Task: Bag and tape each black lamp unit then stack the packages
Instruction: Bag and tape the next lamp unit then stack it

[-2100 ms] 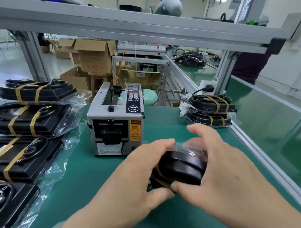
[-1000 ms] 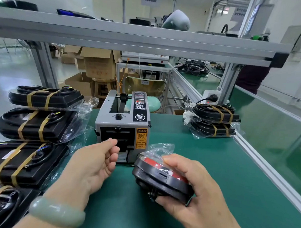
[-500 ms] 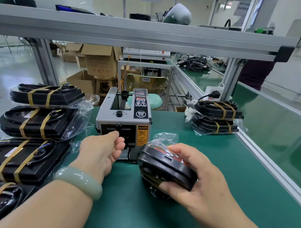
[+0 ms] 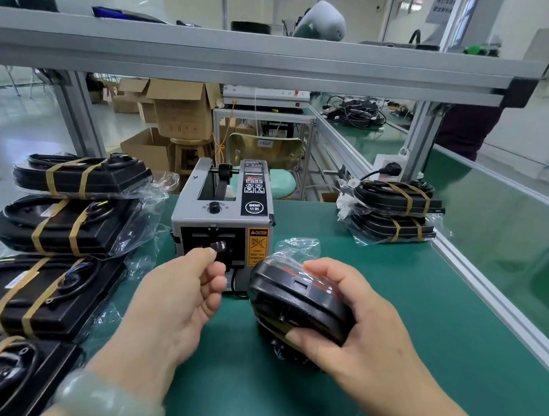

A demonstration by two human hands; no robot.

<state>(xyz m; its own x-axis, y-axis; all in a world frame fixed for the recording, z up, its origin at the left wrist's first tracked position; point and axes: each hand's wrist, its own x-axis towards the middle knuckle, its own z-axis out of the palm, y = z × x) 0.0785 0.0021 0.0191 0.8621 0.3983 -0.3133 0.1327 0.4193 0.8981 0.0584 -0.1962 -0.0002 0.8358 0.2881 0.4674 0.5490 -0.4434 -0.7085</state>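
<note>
Left hand (image 4: 176, 298) pinches a tape strip (image 4: 220, 245) at the front outlet of the tape dispenser (image 4: 220, 209) — evidently to seal the bag — while the right hand (image 4: 361, 326) grips the bagged lamp unit (image 4: 298, 297) just front-right of the dispenser, tilted for taping.

On the table (image 4: 410, 312), at its middle: tape dispenser (image 4: 222, 222). Left of it, in a row toward the near edge: taped packages (image 4: 71, 221). Far right, by the rail: two-package stack (image 4: 394, 213). Before the dispenser's mouth: left hand (image 4: 176, 298) pinching tape strip (image 4: 219, 245); just right of it, bagged lamp unit (image 4: 298, 300) in right hand (image 4: 365, 344).
</note>
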